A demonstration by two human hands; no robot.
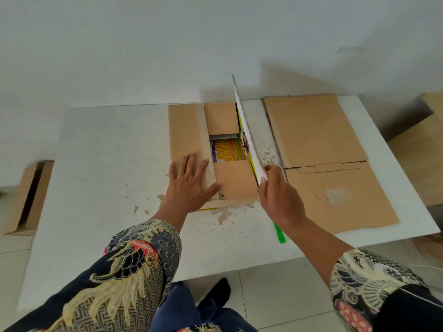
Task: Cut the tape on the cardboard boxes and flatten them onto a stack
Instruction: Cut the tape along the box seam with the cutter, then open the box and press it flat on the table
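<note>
Partly readable print inside the open box

Through the gap between the flaps of the cardboard box (189,133), near the far edge of the tabletop, a colourful printed surface (226,152) shows big orange letters, perhaps "AP"; the full word cannot be read.

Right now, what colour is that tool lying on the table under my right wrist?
Bright green tool, seen in the head view, partly hidden by the right hand's wrist.
</note>
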